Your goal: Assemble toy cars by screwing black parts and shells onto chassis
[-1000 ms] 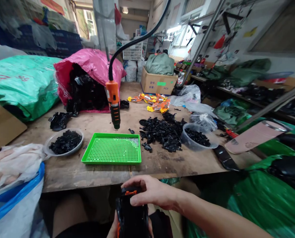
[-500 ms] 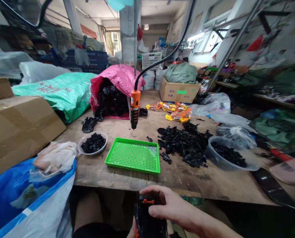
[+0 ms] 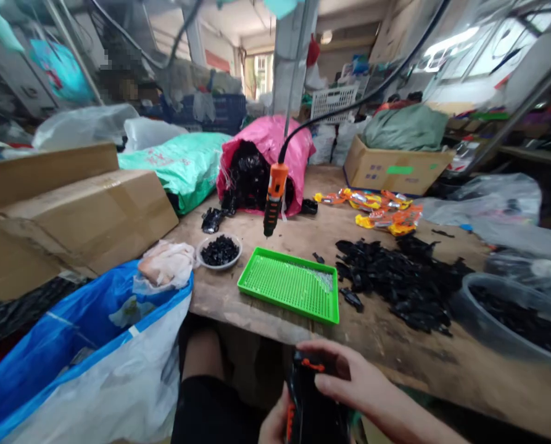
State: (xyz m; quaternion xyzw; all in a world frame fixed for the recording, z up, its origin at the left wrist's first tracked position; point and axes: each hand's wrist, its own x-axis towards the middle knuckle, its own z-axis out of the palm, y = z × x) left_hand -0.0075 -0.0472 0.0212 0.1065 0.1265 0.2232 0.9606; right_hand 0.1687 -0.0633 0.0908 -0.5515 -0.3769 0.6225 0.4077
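Note:
Below the table's front edge, my left hand [image 3: 275, 419] grips the lower left side of a black plastic casing with orange parts [image 3: 316, 404]. My right hand [image 3: 353, 376] is closed over its top right, thumb on the front face and fingers behind the upper end. The casing's lower part runs out of the picture, so its exact kind cannot be made out. A green perforated tray [image 3: 284, 302] with small silvery pieces in its far right corner lies on the table beyond my hands. Above it hangs an orange and black electric screwdriver [image 3: 275, 197], tip down.
Loose black plastic parts [image 3: 395, 277] are heaped right of the tray, beside a clear tub [image 3: 469, 302]. A small bowl [image 3: 219, 267] of black pieces stands left. Behind are a pink sack [image 3: 275, 135] and orange-yellow packets [image 3: 390, 219]. A blue-lined bag [image 3: 94, 296] sits at left.
My view has turned to the left, so the table and hands appear farther right. Both hands keep hold of the black casing, with little change in grip.

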